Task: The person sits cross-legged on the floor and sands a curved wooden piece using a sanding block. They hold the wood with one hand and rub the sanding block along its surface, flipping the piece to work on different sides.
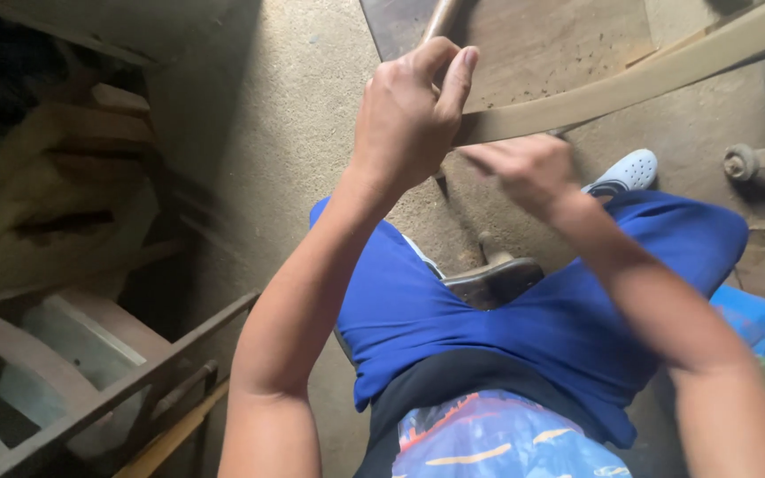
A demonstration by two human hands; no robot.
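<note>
The left hand is closed round the near end of a long curved wooden strip, thumb on top, w/ a brownish rod-like handle showing just above the knuckles (can't tell which the fingers actually grip). The right hand is blurred, fingers curled just under the strip; whether it's gripping can't be told. The strip runs up to the right over a wooden board on the concrete floor. Blue shorts below, white clog by the right hand. Stacked wooden frame parts lie at left.
</note>
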